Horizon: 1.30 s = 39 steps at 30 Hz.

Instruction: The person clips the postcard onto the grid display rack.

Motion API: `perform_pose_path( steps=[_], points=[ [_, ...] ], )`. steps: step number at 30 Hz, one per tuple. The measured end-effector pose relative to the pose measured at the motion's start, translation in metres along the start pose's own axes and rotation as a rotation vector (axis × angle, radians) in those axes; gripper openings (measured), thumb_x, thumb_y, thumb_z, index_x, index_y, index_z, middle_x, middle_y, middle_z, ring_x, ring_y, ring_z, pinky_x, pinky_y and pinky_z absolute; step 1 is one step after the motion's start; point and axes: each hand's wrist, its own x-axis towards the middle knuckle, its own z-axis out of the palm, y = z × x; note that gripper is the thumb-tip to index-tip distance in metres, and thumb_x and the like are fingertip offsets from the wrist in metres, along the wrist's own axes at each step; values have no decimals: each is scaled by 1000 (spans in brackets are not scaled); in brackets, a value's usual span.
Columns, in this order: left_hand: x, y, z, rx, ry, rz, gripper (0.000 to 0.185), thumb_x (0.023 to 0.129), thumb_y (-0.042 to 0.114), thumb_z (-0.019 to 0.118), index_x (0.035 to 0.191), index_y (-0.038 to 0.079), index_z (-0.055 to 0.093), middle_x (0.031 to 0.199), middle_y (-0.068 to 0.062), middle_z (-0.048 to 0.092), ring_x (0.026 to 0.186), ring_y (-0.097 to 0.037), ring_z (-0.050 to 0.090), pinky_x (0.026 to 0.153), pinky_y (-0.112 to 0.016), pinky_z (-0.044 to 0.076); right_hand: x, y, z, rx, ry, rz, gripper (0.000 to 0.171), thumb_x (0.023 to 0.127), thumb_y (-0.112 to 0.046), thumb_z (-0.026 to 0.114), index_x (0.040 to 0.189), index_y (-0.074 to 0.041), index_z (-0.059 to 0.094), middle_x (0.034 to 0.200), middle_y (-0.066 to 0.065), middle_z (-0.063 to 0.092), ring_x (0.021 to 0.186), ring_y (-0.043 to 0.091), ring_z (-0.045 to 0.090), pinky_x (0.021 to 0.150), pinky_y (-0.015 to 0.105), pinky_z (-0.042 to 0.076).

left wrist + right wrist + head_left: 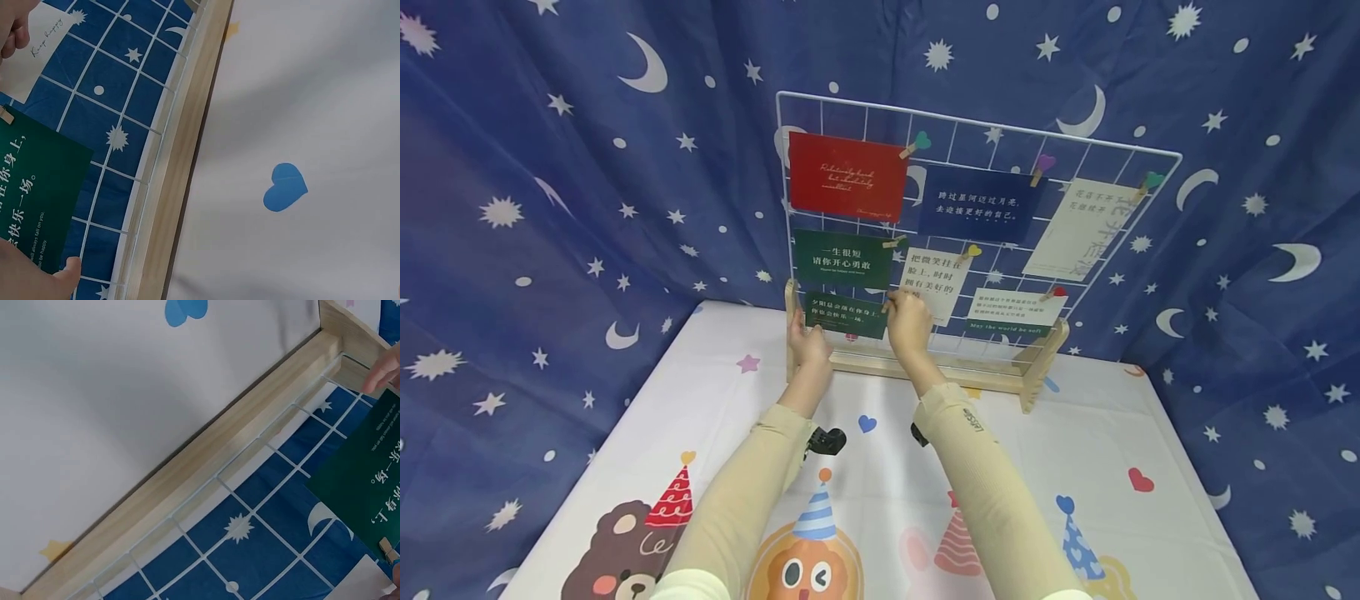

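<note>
A white wire grid panel (977, 125) stands in a wooden base (925, 372) with cards on it. My left hand (811, 343) holds the lower left corner of a small dark green card (846, 314) with white writing, its thumb (70, 275) along the card's edge. The fingers of my right hand (912, 323) are at the card's upper right corner, pinching a small wooden clothespin (387, 550) that sits on that corner. Part of the clothespin and fingertips is hidden. Behind the right hand is a white card (938, 275), partly covered by it.
Above hang a red card (848, 177), a blue card (977, 204) and another green card (842, 259). To the right are a tall white card (1078, 229) and a white-and-green card (1015, 310). A printed white tablecloth (880, 492) lies in front; a starry blue curtain (625, 167) surrounds it.
</note>
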Motion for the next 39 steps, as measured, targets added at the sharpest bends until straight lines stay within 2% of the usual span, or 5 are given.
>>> perform_pose_path(
  steps=[9, 21, 28, 34, 39],
  points=[
    [25, -22, 0, -29, 7, 60, 62, 92, -6, 42, 146, 24, 33, 154, -7, 22, 141, -29, 26, 100, -58, 41, -3, 7, 0, -14, -18, -51, 19, 88, -6, 61, 106, -1, 67, 102, 14, 71, 83, 26, 70, 69, 32, 57],
    [242, -167, -20, -25, -6, 92, 62, 88, 4, 58, 126, 51, 46, 144, 7, 35, 131, -25, 39, 84, -61, 49, -6, 20, 3, 4, 3, -114, 21, 89, -3, 58, 109, -3, 66, 92, 13, 72, 65, 21, 64, 53, 25, 49],
    [99, -67, -3, 12, 21, 51, 40, 91, -1, 45, 120, 25, 56, 116, -4, 52, 106, -19, 53, 79, -43, 54, -9, 21, 6, 46, 35, -150, 15, 89, -7, 61, 102, -4, 68, 79, 10, 71, 53, 16, 56, 46, 20, 41],
    [95, -66, -3, -8, 36, 106, 25, 93, 3, 49, 107, 22, 60, 92, 2, 57, 78, -11, 56, 58, -29, 51, -13, 24, 8, 68, 21, -168, 11, 88, -12, 63, 95, -5, 69, 71, 8, 68, 57, 15, 61, 50, 20, 45],
    [23, -13, 5, 42, 43, 20, 27, 97, 4, 46, 122, 12, 52, 94, 2, 53, 79, -8, 52, 67, -24, 49, -17, 27, 7, 88, 8, -160, 12, 88, -12, 64, 95, -4, 69, 65, 8, 64, 52, 14, 51, 48, 19, 37]
  ],
)
